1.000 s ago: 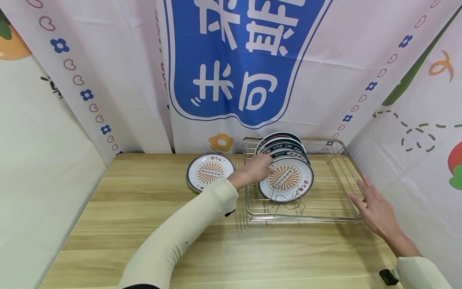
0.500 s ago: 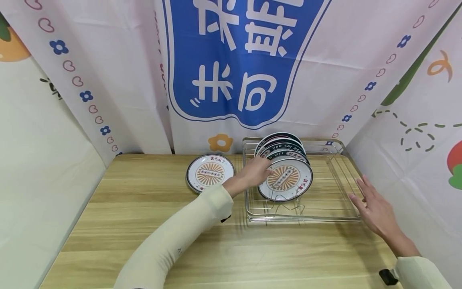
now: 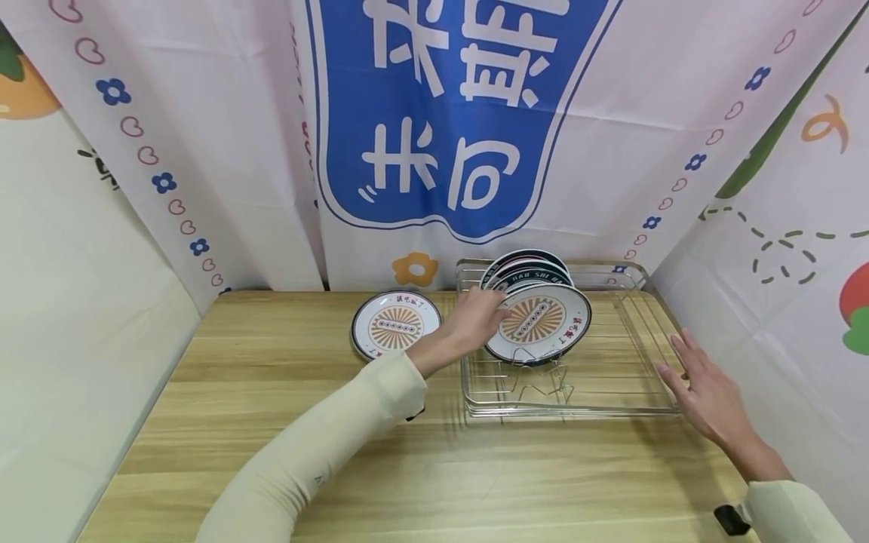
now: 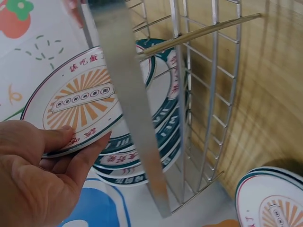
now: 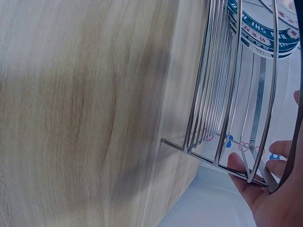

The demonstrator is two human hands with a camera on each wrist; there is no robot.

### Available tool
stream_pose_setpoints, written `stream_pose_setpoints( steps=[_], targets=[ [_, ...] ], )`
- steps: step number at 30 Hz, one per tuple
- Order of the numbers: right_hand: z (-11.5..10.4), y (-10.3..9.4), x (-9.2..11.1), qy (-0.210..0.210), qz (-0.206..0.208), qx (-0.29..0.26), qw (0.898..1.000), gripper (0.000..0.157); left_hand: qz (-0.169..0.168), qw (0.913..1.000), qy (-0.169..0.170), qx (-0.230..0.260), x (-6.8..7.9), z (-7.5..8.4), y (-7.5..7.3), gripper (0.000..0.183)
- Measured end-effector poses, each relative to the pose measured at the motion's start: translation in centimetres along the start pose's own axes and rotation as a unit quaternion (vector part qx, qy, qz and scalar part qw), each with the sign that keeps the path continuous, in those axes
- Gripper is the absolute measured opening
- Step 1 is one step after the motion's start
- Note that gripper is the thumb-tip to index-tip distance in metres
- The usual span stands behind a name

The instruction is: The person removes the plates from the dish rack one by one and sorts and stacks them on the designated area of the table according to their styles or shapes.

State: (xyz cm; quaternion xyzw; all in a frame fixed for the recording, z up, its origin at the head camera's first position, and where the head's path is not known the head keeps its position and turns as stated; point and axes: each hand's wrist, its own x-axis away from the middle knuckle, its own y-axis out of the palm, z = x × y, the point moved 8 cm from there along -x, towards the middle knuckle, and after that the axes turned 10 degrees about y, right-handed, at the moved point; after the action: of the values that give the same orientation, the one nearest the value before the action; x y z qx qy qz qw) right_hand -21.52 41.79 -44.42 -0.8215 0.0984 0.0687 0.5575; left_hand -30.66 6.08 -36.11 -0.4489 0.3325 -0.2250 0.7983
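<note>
My left hand [image 3: 475, 320] pinches the left edge of a white plate [image 3: 546, 324] with an orange sunburst, thumb on its face and fingers behind, as the left wrist view shows. That plate leans back above the wire holder at the front of a metal dish rack [image 3: 577, 409]. Behind it, several green-rimmed plates [image 3: 532, 275] stand upright in the rack, partly hidden. My right hand [image 3: 709, 392] rests against the rack's right end with its fingers extended; in the right wrist view the thumb [image 5: 239, 165] lies by the end bar.
Left of the rack, another sunburst plate [image 3: 397, 324] lies flat on the wooden table [image 3: 305, 422]; the left wrist view shows a second rim under it. Printed cloth [image 3: 258, 188] hangs behind and on both sides.
The plate in my left hand has risen and tilted back toward the other plates, uncovering the wire holder's front. My left forearm has shifted left. The right hand stays in place.
</note>
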Motion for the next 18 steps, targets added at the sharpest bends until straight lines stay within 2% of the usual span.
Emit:
stream_pose_setpoints(
  steps=[4, 12, 18],
  targets=[
    [0.0, 0.1, 0.0, 0.002, -0.003, 0.001, 1.0, 0.064, 0.017, 0.9998, 0.014, 0.002, 0.2, 0.3, -1.3, 0.016],
    [0.0, 0.3, -0.2, 0.004, -0.01, -0.002, 1.0, 0.065, 0.047, 0.9985, 0.029, -0.003, 1.2, 0.4, -4.3, 0.024],
    [0.2, 0.1, 0.0, 0.004, -0.008, -0.003, 1.0, 0.065, 0.067, 0.9971, 0.037, 0.004, 1.8, 0.5, -6.5, 0.012]
  ],
)
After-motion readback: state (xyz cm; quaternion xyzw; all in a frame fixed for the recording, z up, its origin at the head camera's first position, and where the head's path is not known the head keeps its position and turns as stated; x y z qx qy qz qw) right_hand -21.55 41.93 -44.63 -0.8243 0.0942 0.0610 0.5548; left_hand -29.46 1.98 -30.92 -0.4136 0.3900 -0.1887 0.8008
